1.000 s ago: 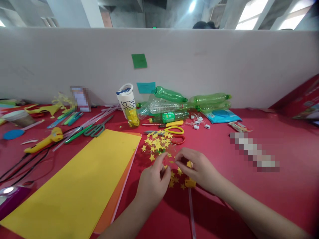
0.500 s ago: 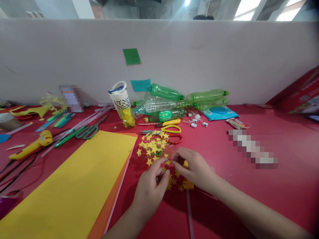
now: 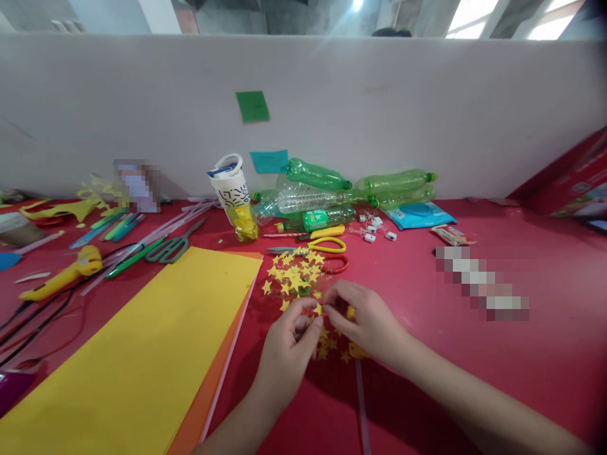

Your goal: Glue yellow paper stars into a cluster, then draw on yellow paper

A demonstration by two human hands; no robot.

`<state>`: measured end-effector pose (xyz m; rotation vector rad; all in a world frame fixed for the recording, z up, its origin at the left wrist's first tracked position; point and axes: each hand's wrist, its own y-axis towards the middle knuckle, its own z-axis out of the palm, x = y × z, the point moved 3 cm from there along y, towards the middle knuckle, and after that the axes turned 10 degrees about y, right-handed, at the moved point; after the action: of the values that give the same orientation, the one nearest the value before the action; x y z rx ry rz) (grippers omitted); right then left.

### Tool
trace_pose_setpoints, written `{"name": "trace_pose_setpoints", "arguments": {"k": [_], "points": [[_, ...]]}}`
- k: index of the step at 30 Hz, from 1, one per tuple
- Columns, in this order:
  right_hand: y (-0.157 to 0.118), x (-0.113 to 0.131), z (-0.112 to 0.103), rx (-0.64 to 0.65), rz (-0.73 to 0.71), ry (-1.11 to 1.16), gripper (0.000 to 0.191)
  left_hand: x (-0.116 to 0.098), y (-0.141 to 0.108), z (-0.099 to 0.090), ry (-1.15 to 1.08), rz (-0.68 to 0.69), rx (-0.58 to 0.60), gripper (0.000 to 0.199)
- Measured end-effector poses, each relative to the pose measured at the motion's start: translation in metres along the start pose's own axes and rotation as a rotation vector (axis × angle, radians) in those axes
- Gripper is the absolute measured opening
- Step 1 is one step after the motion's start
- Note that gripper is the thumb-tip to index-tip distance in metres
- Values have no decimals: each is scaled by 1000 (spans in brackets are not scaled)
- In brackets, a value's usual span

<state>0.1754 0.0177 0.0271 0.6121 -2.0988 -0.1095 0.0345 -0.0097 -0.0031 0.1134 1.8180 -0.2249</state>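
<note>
A: Where's the small yellow paper star (image 3: 318, 309)?

B: Between the two hands, in front of the red table (image 3: 427, 385). From the middle of the left hand (image 3: 288, 344) it lies between one and two o'clock; from the right hand (image 3: 366, 318), at nine.

A: Which grip is nearer?

B: Too close to call: both sets of fingertips are right beside it or touching.

A: How does each grip stand?

B: The left thumb and forefinger curve around a narrow gap. The right ones nearly meet, pointing to nine o'clock. Whether either pinches the star, I can't tell.

A: Any long axis to mind?

B: None I can make out. What counts, I'd judge, is that the grips face each other across it. The loose cluster of yellow paper stars (image 3: 294, 275) is at eleven o'clock from it.
</note>
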Motion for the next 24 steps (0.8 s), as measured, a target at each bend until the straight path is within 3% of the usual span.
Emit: {"name": "trace_pose_setpoints", "arguments": {"k": [9, 16, 24], "points": [[-1, 2, 0, -13, -31, -38, 5, -2, 2, -1, -37, -17, -10, 19], [-13, 8, 0, 28, -332, -283, 19, -3, 3, -6, -66, -74, -32, 24], [-14, 3, 3, 55, -303, -308, 23, -1, 4, -6, -72, -67, -13, 27]]}}
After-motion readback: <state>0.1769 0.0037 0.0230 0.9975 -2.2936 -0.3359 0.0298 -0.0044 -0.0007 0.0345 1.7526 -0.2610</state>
